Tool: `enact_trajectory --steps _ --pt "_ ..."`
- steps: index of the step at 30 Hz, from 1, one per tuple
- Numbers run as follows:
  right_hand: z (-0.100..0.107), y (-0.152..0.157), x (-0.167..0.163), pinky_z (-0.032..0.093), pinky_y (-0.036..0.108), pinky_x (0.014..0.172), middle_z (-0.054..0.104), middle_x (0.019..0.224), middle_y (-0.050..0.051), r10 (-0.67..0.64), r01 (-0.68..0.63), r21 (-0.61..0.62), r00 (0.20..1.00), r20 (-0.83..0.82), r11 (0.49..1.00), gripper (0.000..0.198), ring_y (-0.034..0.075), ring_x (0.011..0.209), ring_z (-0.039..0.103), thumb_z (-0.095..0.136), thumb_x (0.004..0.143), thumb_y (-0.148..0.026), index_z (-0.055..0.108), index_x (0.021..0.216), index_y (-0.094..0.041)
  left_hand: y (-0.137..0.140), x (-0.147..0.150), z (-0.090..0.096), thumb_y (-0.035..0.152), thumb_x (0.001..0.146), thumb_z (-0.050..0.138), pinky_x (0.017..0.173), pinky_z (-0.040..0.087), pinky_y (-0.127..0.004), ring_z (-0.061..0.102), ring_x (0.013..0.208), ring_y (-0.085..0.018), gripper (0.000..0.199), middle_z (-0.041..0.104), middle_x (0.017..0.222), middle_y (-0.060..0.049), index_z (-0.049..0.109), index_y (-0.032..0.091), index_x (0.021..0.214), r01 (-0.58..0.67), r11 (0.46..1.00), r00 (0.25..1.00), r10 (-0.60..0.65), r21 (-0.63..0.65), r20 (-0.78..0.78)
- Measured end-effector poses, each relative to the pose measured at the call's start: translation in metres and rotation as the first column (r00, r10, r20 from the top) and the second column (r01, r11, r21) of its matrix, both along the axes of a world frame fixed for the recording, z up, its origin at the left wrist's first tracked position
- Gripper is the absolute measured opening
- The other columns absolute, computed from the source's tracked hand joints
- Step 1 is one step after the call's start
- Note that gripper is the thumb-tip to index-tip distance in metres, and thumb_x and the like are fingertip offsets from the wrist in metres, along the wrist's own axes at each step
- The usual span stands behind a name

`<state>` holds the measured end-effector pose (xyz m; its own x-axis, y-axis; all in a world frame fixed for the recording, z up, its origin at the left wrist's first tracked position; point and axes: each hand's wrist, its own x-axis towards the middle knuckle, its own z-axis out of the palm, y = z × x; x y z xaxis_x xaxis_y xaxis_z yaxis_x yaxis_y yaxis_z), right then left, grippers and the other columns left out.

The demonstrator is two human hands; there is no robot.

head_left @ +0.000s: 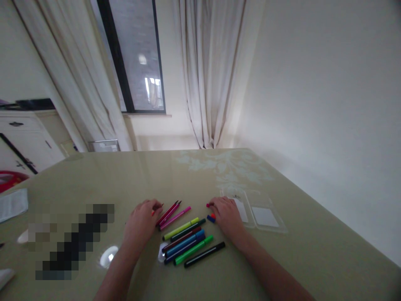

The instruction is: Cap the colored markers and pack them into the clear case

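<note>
1. One pale wall (332,92) fills the right side.
2. The table (131,179) spreads across the lower view, glossy, with a leaf pattern near its far edge.
3. Two long curtains (213,62) hang beyond it, either side of a dark-framed window (138,50).
4. A white cabinet (23,133) stands at far left.
5. The case (278,228) lies open on the table, clear, its two halves side by side; the right hand covers part of the nearer half.
6. The left hand (144,219) rests by the upper left of the pens, fingers curled in, thumb and forefinger nearly meeting around something mostly hidden; only an orange bit (153,213) shows.
7. The right hand (224,211) lies low between pens and case, fingers bent and close together. A red cap (208,205) shows at the fingertips; whether it is pinched or merely touched, I cannot tell.
8. Ten pens (194,249) lie slantwise in a loose row between the forearms: two reddish ones with dark tips bare, next to the left hand, then pink, yellow-green, dark green, dark red, blue, dark blue, bright green and black, nearest.
9. Just beside the right thumb lies a blue cap (211,219), touching an orange one.
</note>
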<state>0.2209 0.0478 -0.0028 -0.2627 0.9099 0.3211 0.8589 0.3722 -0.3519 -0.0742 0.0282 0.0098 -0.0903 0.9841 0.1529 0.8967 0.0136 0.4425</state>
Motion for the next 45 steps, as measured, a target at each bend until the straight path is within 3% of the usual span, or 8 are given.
enact_trajectory --steps 4,7,11,14,22,37,45 --pt "0.0 0.002 0.001 0.042 0.037 0.087 0.077 0.095 0.006 -0.033 0.032 -0.027 0.999 -0.016 0.999 0.014 0.026 0.096 0.066 0.06 0.095 -0.015 0.072 0.091 -0.021 0.0 0.009 -0.002 0.033 0.095 0.052 0.09 0.048 -0.038 0.067 0.099 -0.026 0.025 0.072 0.103 -0.008 0.074 0.022 0.097 0.079 0.997 0.997 -0.079 -0.016 -0.014" --pt "0.001 0.002 0.002 0.044 0.037 0.088 0.076 0.098 0.006 0.028 -0.029 0.001 0.988 -0.151 1.0 0.014 0.025 0.097 0.066 0.058 0.095 -0.015 0.071 0.094 -0.021 -0.001 0.02 -0.002 0.033 0.095 0.052 0.088 0.048 -0.036 0.067 0.097 -0.025 0.024 0.07 0.101 -0.008 0.074 0.023 0.098 0.113 0.993 0.993 -0.114 -0.02 -0.043" --pt "0.002 0.0 0.001 0.05 0.034 0.088 0.074 0.101 0.006 0.177 -0.177 0.037 0.894 -0.412 0.983 0.015 0.021 0.098 0.067 0.055 0.097 -0.019 0.07 0.101 -0.021 -0.004 0.026 -0.002 0.029 0.095 0.054 0.085 0.047 -0.035 0.067 0.093 -0.025 0.022 0.068 0.1 -0.008 0.074 0.022 0.095 0.091 0.994 0.986 -0.098 -0.058 -0.134" --pt "0.004 -0.002 0.0 0.052 0.032 0.085 0.073 0.1 0.006 0.21 -0.218 0.044 0.838 -0.503 0.975 0.015 0.019 0.095 0.067 0.056 0.097 -0.021 0.07 0.1 -0.021 -0.004 0.025 -0.002 0.031 0.095 0.053 0.084 0.047 -0.036 0.067 0.093 -0.026 0.024 0.067 0.099 -0.009 0.074 0.021 0.094 0.103 0.993 0.984 -0.109 -0.052 -0.143" --pt "0.012 -0.008 0.0 0.054 0.032 0.085 0.073 0.101 0.006 0.236 -0.227 0.09 0.784 -0.573 0.97 0.017 0.02 0.095 0.068 0.058 0.1 -0.03 0.073 0.101 -0.023 -0.01 0.048 0.012 0.037 0.097 0.053 0.088 0.048 -0.038 0.068 0.095 -0.026 0.022 0.076 0.097 -0.006 0.071 0.024 0.099 0.306 0.947 0.943 -0.315 0.1 0.104" --pt "0.019 -0.014 0.0 0.053 0.034 0.09 0.075 0.101 0.006 0.299 -0.295 0.109 0.741 -0.601 0.949 0.018 0.021 0.098 0.068 0.059 0.101 -0.032 0.076 0.101 -0.025 -0.017 0.059 0.015 0.034 0.097 0.057 0.086 0.046 -0.037 0.067 0.095 -0.025 0.016 0.075 0.099 -0.004 0.07 0.025 0.099 0.322 0.94 0.927 -0.337 0.114 0.166" --pt "0.018 -0.015 0.002 0.055 0.031 0.078 0.078 0.088 0.004 0.213 -0.281 0.017 0.681 -0.701 0.959 0.012 0.02 0.084 0.071 0.07 0.092 -0.031 0.08 0.092 -0.024 -0.018 0.071 0.006 0.034 0.098 0.055 0.078 0.049 -0.03 0.068 0.086 -0.021 0.02 0.075 0.093 -0.003 0.074 0.025 0.098 0.374 0.911 0.868 -0.41 0.175 0.28"
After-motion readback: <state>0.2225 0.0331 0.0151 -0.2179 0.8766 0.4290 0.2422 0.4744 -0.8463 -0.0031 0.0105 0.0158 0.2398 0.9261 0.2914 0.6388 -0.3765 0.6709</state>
